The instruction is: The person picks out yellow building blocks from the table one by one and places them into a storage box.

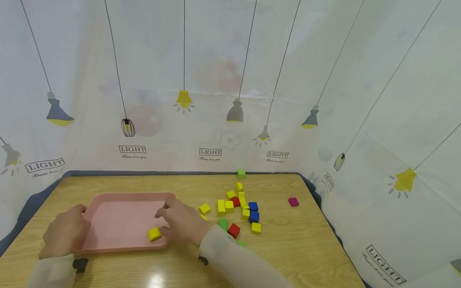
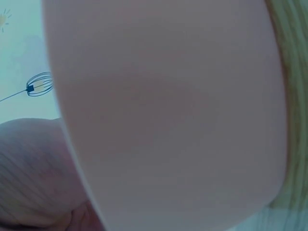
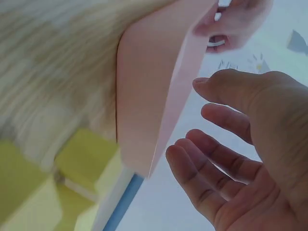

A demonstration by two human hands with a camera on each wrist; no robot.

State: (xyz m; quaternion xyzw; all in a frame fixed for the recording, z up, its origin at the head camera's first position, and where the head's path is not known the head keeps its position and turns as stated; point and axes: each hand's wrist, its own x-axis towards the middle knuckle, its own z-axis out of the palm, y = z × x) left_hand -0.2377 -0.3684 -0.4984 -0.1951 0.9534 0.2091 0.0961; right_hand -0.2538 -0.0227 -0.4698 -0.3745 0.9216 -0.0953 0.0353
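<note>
A pink rectangular tray (image 1: 122,220) lies on the left part of the wooden table. At its left rim, my left hand (image 1: 66,230) grips the edge; the left wrist view is mostly filled by the tray's outer wall (image 2: 168,120). Inside the tray, near the front right corner, sits a yellow block (image 1: 154,234) with a rounded top. My right hand (image 1: 183,220) hovers at the tray's right rim, just beside that block. In the right wrist view, the right hand's fingers (image 3: 185,168) are spread and loosely bent, with nothing between them.
Right of the tray lie several loose blocks, among them a yellow block (image 1: 204,209), a red block (image 1: 234,230), a blue block (image 1: 254,217) and a green block (image 1: 223,224). A magenta block (image 1: 293,202) sits apart at right. A light green block (image 1: 241,173) stands by the back edge.
</note>
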